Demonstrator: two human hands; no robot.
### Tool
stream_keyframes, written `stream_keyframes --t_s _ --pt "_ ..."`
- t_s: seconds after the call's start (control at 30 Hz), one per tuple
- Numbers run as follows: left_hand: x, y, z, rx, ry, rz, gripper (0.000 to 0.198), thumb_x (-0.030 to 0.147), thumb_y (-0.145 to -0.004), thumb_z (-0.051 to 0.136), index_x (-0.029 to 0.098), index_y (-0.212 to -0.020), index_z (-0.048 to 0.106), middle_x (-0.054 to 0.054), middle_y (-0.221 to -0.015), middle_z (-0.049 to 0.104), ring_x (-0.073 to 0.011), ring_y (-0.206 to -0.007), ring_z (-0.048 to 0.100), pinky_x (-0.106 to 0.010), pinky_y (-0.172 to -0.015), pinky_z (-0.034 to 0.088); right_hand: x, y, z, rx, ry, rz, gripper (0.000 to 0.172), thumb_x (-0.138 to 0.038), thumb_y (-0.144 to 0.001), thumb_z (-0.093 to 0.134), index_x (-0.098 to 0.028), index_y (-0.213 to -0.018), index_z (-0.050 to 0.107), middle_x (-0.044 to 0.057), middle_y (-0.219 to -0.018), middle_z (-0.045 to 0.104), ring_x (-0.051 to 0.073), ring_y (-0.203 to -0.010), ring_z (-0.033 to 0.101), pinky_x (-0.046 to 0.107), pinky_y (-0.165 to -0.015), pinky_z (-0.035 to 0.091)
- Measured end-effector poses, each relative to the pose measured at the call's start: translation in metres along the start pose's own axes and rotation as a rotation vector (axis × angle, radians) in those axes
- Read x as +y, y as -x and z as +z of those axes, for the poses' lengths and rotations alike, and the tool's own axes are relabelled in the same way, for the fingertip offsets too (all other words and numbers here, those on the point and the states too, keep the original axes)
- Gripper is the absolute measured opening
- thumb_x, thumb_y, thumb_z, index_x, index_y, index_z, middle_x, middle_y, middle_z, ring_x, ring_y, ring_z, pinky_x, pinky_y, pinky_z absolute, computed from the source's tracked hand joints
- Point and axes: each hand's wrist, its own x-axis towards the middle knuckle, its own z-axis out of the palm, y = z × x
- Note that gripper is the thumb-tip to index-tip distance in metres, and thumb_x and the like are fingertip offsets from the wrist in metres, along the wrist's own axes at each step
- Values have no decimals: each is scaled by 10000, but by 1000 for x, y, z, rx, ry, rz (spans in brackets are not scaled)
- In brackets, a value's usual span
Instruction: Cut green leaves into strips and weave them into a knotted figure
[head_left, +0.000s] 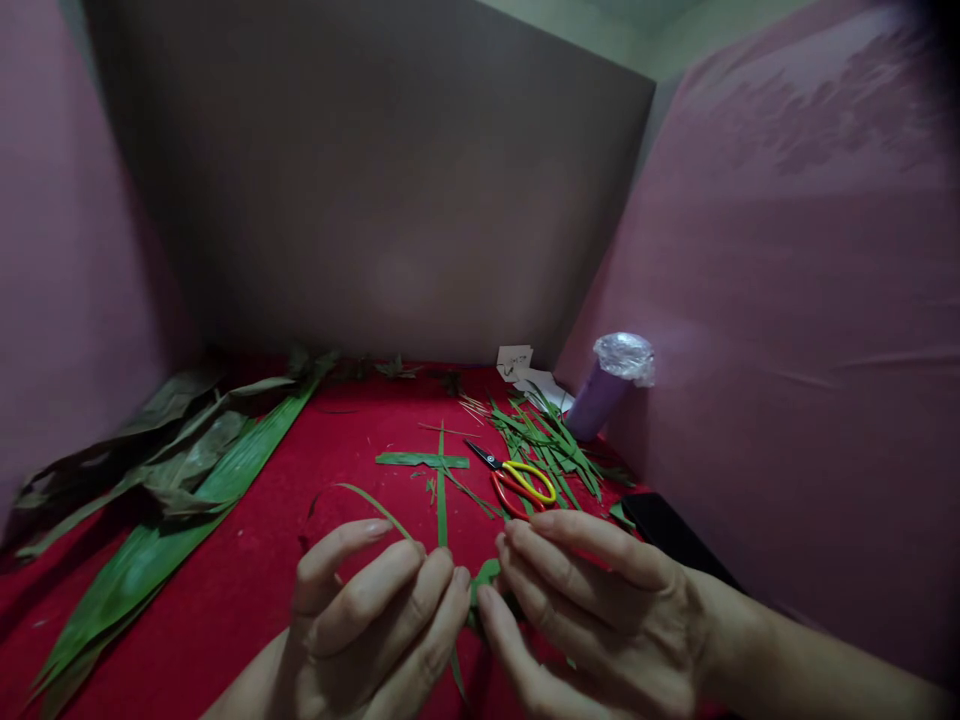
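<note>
My left hand (386, 625) is closed, its fingers pressed together around a thin leaf strip (373, 503) that curves up and away to the left. Opposite it, my right hand (600, 610) pinches a small green leaf piece (486, 573) between thumb and fingers; the fingers partly cover it. Just beyond the fingertips lies an upright narrow green strip (442, 500), crossing a shorter, wider leaf strip (397, 459) on the cloth. Scissors (523, 480) with red and yellow handles rest past my right fingertips, blades pointing up and left.
Large green leaves (225, 470) and dried brownish leaves (127, 470) spread along the left. Cut leaf strips (551, 440) heap at the right, beside a purple cup (596, 400) topped with clear plastic. A black object (671, 535) lies behind my right wrist. Red cloth (300, 500) covers the surface.
</note>
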Motion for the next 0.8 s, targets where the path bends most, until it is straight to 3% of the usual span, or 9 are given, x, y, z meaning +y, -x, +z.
stream_keyframes --t_s 0.27,0.43,0.5,0.63,0.8 --pt "7 -14 -4 59 44 -47 297 197 -904 352 218 -852 643 78 -794 697 -50 -899 534 -255 -1057 253 0 2 6 131 51 -71 235 -183 -794 466 -233 -875 681 -38 -716 706 147 -796 638 276 -798 490" --pt "3 -13 -4 62 6 46 317 174 -900 351 212 -833 658 58 -800 696 -66 -883 550 -255 -1030 285 -4 0 1 45 26 -21 208 -199 -807 491 -228 -866 688 -34 -786 707 160 -850 629 283 -816 485" --pt "3 -11 -4 75 -16 72 336 168 -900 338 220 -832 662 48 -816 696 -77 -886 556 -266 -1015 305 -8 -2 -1 29 -31 41 219 -213 -830 471 -220 -852 689 -28 -837 704 166 -884 619 301 -827 479" --pt "7 -8 -5 45 -19 -20 340 166 -907 320 231 -859 651 52 -830 698 -78 -886 563 -291 -1010 328 -12 -4 2 66 -178 287 171 -153 -806 525 -204 -770 684 -19 -877 700 165 -917 599 325 -809 474" --pt "13 -10 -6 61 2 -47 327 131 -905 327 223 -854 636 70 -828 694 -54 -899 554 -276 -1037 305 -11 0 7 159 -222 123 196 -181 -825 496 -175 -858 689 13 -850 694 170 -873 598 304 -713 474"
